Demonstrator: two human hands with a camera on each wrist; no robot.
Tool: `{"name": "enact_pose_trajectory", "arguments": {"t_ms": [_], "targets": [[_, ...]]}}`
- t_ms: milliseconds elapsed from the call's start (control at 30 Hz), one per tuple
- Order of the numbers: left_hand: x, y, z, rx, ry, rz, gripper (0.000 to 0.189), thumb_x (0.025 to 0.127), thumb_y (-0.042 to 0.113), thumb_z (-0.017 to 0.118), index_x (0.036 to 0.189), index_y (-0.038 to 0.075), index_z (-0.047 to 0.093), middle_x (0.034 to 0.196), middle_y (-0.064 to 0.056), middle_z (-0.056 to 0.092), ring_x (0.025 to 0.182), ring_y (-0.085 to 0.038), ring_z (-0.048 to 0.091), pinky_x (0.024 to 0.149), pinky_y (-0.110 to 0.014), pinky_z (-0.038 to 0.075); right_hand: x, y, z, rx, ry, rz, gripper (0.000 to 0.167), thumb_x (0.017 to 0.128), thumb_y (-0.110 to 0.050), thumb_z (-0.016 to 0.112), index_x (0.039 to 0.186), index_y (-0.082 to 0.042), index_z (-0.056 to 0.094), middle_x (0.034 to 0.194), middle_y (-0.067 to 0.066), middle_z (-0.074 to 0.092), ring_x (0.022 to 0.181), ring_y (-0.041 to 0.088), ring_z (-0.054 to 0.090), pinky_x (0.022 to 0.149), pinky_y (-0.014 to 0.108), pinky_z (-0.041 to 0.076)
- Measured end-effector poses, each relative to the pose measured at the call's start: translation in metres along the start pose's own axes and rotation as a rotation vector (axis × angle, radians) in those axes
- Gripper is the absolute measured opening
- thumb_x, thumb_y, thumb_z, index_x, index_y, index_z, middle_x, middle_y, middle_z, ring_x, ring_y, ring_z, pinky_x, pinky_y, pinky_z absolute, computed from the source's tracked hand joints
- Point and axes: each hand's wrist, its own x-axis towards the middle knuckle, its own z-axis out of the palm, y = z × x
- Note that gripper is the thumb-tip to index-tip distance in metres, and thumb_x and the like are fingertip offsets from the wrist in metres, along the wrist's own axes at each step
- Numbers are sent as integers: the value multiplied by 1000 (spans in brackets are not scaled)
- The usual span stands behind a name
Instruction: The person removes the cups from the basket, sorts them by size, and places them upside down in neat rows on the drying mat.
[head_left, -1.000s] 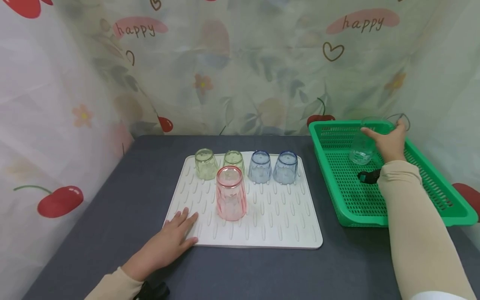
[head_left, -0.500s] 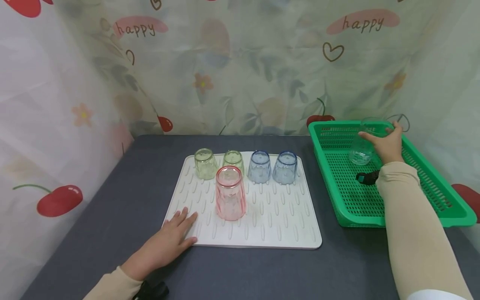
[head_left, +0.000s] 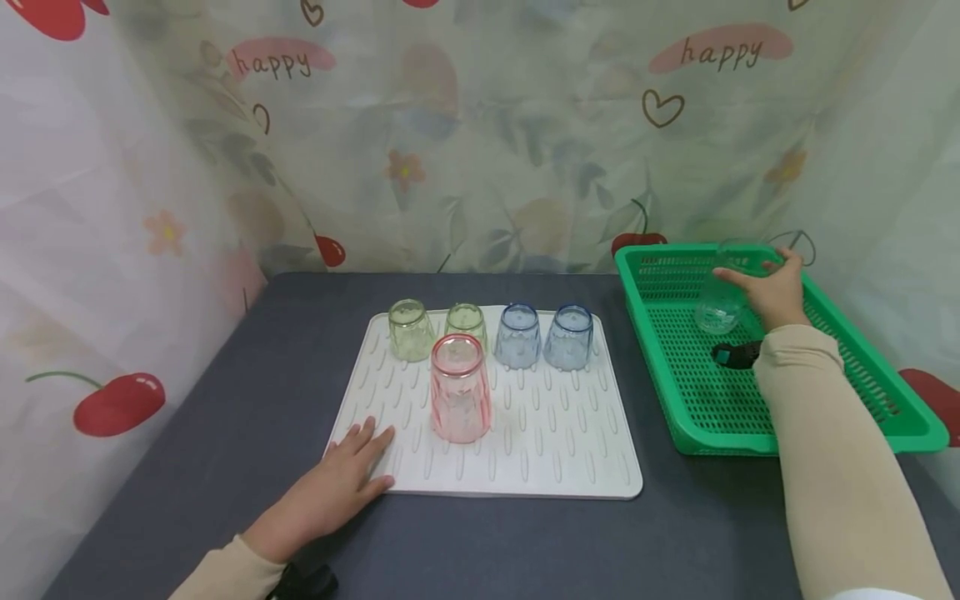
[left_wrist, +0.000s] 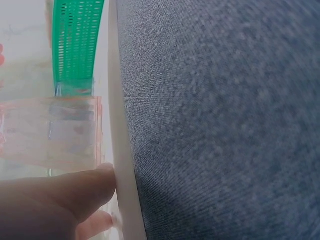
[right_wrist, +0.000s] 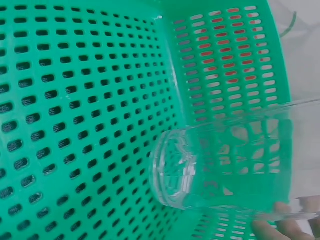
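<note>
My left hand [head_left: 333,496] rests with spread fingers on the near left corner of a white ribbed drying mat [head_left: 525,475]. In the left wrist view its thumb [left_wrist: 92,190] lies along the mat's edge. My right hand [head_left: 780,292] reaches into a green basket [head_left: 701,429] and grips a tall clear glass [head_left: 717,312] near its upper end, thumb on the left side. In the right wrist view the clear glass [right_wrist: 220,170] has its thick base over the basket's slotted floor, with fingertips [right_wrist: 267,230] against its side.
On the mat, an upturned pink glass [head_left: 461,400] stands in front of two green glasses [head_left: 410,333] and two blue glasses [head_left: 570,337] along the back. A dark cloth [head_left: 487,542] covers the table; a patterned curtain [head_left: 480,167] hangs behind.
My right hand has shifted slightly left and down around the clear glass, which stays in nearly the same spot in the basket. The left hand and the glasses on the mat keep their places.
</note>
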Motion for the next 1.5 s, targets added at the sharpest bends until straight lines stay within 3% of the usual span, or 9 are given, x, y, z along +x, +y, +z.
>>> {"name": "enact_pose_trajectory", "arguments": {"t_ms": [267, 633, 1000, 1267, 1400, 1500], "targets": [[0, 1, 1, -7, 9, 6, 61, 93, 28, 64, 144, 1, 44, 149, -32, 33, 138, -51, 30, 106, -69, 26, -7, -4, -6, -90, -48, -5, 117, 83, -56, 66, 152, -11, -18, 160, 24, 1, 144, 48, 12, 112, 63, 22], [2, 2, 3, -16, -10, -5, 63, 92, 31, 65, 144, 3, 44, 150, -31, 32, 138, -50, 30, 106, -68, 26, -13, -5, -16, -146, -78, -11, 126, 77, -65, 66, 152, -4, -15, 157, 30, 8, 138, 52, 24, 106, 63, 32], [1, -2, -1, -46, -6, 6, 62, 92, 28, 66, 142, 0, 45, 149, -32, 33, 138, -52, 29, 107, -67, 26, -31, -28, -12, -163, -146, -80, 124, 80, -58, 70, 153, -4, -14, 158, 28, 8, 139, 51, 25, 106, 60, 35], [2, -5, -24, -105, -48, -10, 56, 95, 32, 61, 138, -2, 50, 142, -26, 47, 134, -43, 42, 108, -56, 34, -44, -42, -7, -187, -147, -128, 123, 77, -60, 70, 154, -8, -10, 158, 26, 15, 132, 48, 35, 103, 59, 37], [-2, -6, -43, -148, -29, -63, 56, 96, 37, 58, 140, 3, 49, 140, -20, 52, 131, -38, 47, 104, -55, 38, -50, -50, -8, -222, -129, -148, 121, 77, -61, 70, 155, -10, -8, 157, 24, 20, 128, 45, 39, 100, 58, 39], [-5, -8, -57, -163, -11, -90, 61, 96, 43, 56, 142, 4, 47, 141, -21, 51, 131, -40, 47, 102, -57, 39, -56, -56, -11, -234, -109, -161, 118, 78, -61, 69, 156, -13, -4, 156, 23, 24, 118, 36, 48, 95, 52, 43]]}}
